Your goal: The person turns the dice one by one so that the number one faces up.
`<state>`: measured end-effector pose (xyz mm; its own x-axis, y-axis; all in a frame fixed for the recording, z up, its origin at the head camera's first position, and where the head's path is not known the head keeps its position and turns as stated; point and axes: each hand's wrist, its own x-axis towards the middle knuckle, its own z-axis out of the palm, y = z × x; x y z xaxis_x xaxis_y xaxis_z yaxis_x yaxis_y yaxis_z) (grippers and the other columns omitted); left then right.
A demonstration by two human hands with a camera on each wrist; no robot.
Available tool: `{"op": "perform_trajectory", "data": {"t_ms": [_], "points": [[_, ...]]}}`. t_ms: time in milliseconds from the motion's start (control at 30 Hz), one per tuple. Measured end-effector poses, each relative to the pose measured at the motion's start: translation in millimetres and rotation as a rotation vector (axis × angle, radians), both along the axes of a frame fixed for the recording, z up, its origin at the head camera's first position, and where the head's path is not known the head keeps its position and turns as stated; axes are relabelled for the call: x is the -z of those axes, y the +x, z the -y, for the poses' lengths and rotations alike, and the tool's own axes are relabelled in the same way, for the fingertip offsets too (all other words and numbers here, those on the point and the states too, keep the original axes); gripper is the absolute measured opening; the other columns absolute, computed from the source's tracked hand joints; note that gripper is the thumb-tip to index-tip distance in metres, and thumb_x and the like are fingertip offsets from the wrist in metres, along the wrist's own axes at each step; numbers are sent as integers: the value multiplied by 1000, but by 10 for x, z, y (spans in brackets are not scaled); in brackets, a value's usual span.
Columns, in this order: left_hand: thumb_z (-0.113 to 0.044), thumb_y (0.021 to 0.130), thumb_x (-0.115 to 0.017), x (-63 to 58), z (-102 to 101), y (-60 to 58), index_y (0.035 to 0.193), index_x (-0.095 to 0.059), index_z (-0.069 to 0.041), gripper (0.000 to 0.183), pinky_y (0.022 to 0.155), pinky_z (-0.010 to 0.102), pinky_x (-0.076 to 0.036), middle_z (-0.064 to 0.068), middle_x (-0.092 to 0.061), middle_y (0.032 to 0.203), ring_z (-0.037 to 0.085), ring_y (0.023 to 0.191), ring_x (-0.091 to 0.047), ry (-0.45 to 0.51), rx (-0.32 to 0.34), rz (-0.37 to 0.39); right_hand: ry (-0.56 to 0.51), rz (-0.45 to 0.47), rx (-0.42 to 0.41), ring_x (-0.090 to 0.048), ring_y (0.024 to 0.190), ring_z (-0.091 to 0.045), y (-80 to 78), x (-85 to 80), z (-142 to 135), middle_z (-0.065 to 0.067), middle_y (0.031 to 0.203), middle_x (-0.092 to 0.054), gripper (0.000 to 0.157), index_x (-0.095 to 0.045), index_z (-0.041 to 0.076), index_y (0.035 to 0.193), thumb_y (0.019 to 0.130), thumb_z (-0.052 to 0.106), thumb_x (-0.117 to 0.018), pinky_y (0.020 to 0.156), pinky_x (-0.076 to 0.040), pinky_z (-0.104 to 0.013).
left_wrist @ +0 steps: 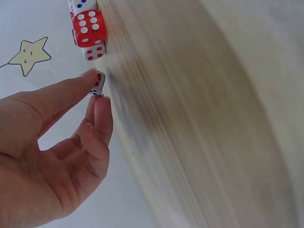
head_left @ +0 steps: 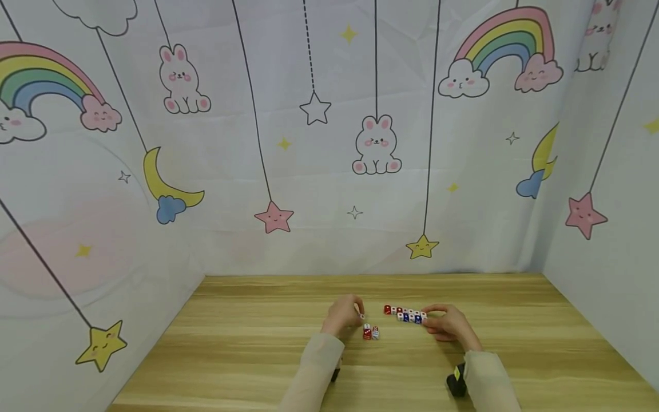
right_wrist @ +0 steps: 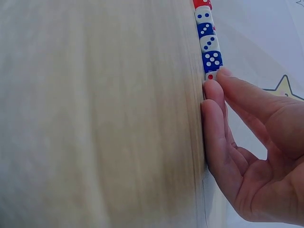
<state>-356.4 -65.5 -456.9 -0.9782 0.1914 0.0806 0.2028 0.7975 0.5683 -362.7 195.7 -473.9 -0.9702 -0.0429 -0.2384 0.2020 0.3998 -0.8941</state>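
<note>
Between the thumb and fingertips of my left hand (head_left: 344,315) is a small white die (left_wrist: 99,83) with red and dark pips, pinched just off the others. Close to that hand stands a little group with a red die (left_wrist: 89,27) and white dice (head_left: 375,332). My right hand (head_left: 449,323) pinches a white die with a red pip (right_wrist: 210,76) at the right end of a front row. That row alternates white dice and blue dice (right_wrist: 212,61). Right behind it runs a second row with red dice (head_left: 387,309) and white ones, partly hidden in the right wrist view.
The wooden table (head_left: 231,343) ends at a printed cloth backdrop (head_left: 329,252) behind and on both sides. A black wrist device (head_left: 456,382) sits by the right sleeve (head_left: 491,377); the left sleeve (head_left: 314,366) rests low over the table.
</note>
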Motion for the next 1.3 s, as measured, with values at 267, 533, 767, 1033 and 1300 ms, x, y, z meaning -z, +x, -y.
{"op": "perform_trajectory", "data": {"t_ms": [267,533,767,1033,1300], "points": [[-3,68,-73,19,12,-12,73,-64,-8,12,50,26,-40,2,-62,69,11,57,-52,9,12,-7,1,2,0,-59,55,-6,6,-7,0,2,61,-61,40,-56,2,115,77,7,-67,50,-51,-26],[2,65,-73,12,24,4,72,-64,-5,13,48,25,-38,3,-59,67,12,54,-48,0,1,-11,2,4,-3,-59,54,-6,11,-18,1,3,60,-61,40,-56,2,115,77,7,-67,50,-51,-26],[0,68,-71,-7,12,-7,73,-64,-7,11,47,25,-37,2,-59,66,12,55,-48,-12,-14,4,5,0,-3,-59,54,-7,6,-8,2,2,61,-61,40,-56,2,115,77,7,-67,49,-51,-26],[-1,68,-70,-55,-261,-60,75,-65,-11,13,46,22,-39,0,-62,65,8,54,-52,-20,18,-37,-21,-4,-12,-58,53,-6,-1,17,-16,4,58,-61,39,-57,2,114,77,8,-67,47,-49,-26],[-5,69,-70,-23,-590,-61,75,-66,-12,10,45,23,-35,-1,-59,69,10,55,-45,-33,33,-59,-14,-13,-15,-58,53,-6,-22,41,-23,3,58,-60,39,-56,1,114,77,8,-67,47,-49,-25]]}}
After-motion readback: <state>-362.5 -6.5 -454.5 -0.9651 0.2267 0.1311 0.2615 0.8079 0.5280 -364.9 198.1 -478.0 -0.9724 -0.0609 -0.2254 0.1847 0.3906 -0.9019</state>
